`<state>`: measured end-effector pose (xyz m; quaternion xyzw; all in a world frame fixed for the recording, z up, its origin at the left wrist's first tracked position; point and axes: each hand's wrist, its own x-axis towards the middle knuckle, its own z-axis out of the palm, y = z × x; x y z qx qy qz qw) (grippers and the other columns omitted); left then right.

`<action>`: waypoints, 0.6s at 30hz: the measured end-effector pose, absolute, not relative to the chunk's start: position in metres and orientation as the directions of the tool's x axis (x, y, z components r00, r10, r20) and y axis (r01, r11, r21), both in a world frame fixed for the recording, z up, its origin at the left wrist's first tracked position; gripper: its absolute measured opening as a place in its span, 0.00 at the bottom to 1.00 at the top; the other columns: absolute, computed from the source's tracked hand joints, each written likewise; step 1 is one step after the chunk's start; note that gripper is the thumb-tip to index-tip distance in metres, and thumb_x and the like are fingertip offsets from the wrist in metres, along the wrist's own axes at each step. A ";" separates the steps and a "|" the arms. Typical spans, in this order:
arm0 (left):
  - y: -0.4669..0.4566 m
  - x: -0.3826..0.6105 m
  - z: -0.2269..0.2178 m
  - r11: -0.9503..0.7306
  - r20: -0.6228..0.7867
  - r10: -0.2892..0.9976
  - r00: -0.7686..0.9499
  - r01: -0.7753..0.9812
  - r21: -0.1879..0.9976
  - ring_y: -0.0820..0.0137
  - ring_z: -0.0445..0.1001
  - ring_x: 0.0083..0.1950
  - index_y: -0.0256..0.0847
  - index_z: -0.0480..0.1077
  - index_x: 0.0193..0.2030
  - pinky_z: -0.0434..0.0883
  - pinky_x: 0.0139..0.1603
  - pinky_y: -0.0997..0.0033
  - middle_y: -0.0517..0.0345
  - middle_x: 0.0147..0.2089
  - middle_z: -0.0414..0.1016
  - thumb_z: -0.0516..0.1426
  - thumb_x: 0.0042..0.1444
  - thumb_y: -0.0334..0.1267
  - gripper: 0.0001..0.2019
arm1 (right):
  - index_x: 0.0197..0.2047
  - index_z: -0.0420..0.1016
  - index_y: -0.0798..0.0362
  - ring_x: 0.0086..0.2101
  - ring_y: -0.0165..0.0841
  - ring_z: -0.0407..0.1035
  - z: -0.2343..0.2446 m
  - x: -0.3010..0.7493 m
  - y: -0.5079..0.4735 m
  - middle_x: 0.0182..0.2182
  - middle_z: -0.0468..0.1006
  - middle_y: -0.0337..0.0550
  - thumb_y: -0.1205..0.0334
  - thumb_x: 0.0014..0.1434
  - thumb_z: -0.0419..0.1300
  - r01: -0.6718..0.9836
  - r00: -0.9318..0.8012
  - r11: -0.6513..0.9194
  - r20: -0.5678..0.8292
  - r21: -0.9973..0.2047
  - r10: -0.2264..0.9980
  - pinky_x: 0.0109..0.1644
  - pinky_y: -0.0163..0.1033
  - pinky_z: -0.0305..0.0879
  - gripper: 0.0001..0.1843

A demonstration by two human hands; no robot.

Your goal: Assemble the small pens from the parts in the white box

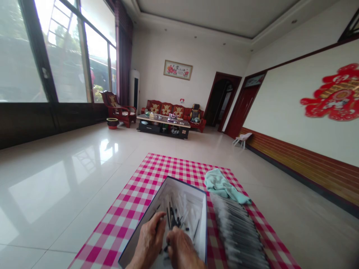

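My left hand point(150, 237) is inside an open box point(199, 192) with white walls and a dark blue rim, its thumb and fingers drawn together. Close beside it, my right hand point(181, 244) is curled closed, low in the box. What either hand pinches is hidden by the fingers. Just beyond the fingertips lie several thin black rod-like pieces point(174, 216), along with clear plastic wrappers point(183, 201). To the right of the box, a long row of dark, slim items in clear sleeves point(238, 231) lies side by side, somewhat blurred.
A pink-and-white checked cloth point(123, 213) covers the table. A crumpled mint-green cloth point(221, 185) lies behind the sleeved row. Farther off are a low coffee table point(164, 127), a red wooden sofa point(165, 108), an armchair point(119, 110) and a small white stool point(242, 139).
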<state>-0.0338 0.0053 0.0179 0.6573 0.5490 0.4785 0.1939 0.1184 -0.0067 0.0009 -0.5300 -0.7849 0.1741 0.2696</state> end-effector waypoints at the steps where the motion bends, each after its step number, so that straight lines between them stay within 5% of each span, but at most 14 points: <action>1: 0.005 -0.034 0.019 -0.326 0.415 0.908 -0.056 0.528 0.784 0.71 0.76 0.27 0.39 0.70 0.44 0.70 0.30 0.79 0.59 0.26 0.77 0.48 0.60 0.39 0.12 | 0.34 0.73 0.51 0.36 0.37 0.69 0.005 0.117 -0.003 0.33 0.75 0.43 0.75 0.46 0.54 0.726 -0.287 0.365 0.226 -0.583 0.931 0.42 0.37 0.62 0.14; 4: 0.004 -0.033 0.021 -0.361 0.435 0.900 -0.028 0.513 0.779 0.71 0.75 0.28 0.40 0.70 0.42 0.69 0.31 0.79 0.59 0.28 0.77 0.49 0.60 0.39 0.10 | 0.32 0.72 0.54 0.32 0.35 0.70 0.019 0.113 0.010 0.28 0.75 0.42 0.73 0.47 0.54 0.563 -0.218 0.255 0.157 -0.786 0.963 0.37 0.36 0.63 0.10; 7: 0.003 -0.032 0.022 -0.395 0.449 0.893 0.018 0.508 0.765 0.72 0.75 0.27 0.41 0.70 0.41 0.68 0.29 0.79 0.59 0.28 0.77 0.49 0.60 0.38 0.10 | 0.36 0.72 0.55 0.30 0.34 0.70 0.029 0.114 0.019 0.28 0.76 0.42 0.63 0.51 0.57 0.222 -0.142 0.087 0.056 -0.971 0.988 0.34 0.35 0.64 0.08; 12: 0.001 -0.030 0.024 -0.452 0.468 0.878 0.098 0.492 0.744 0.73 0.74 0.28 0.41 0.69 0.40 0.66 0.30 0.79 0.60 0.29 0.76 0.49 0.61 0.38 0.09 | 0.40 0.73 0.56 0.33 0.33 0.71 0.031 0.118 0.018 0.33 0.77 0.44 0.53 0.48 0.63 -0.121 -0.061 -0.156 -0.149 -0.980 0.987 0.37 0.36 0.66 0.18; 18: 0.000 -0.029 0.021 -0.477 0.467 0.872 0.149 0.474 0.740 0.74 0.72 0.28 0.42 0.69 0.40 0.65 0.30 0.80 0.62 0.28 0.74 0.49 0.61 0.37 0.08 | 0.40 0.74 0.56 0.29 0.30 0.69 0.023 0.118 0.015 0.28 0.75 0.41 0.50 0.44 0.67 -0.205 -0.067 -0.149 -0.137 -0.968 0.988 0.35 0.34 0.65 0.22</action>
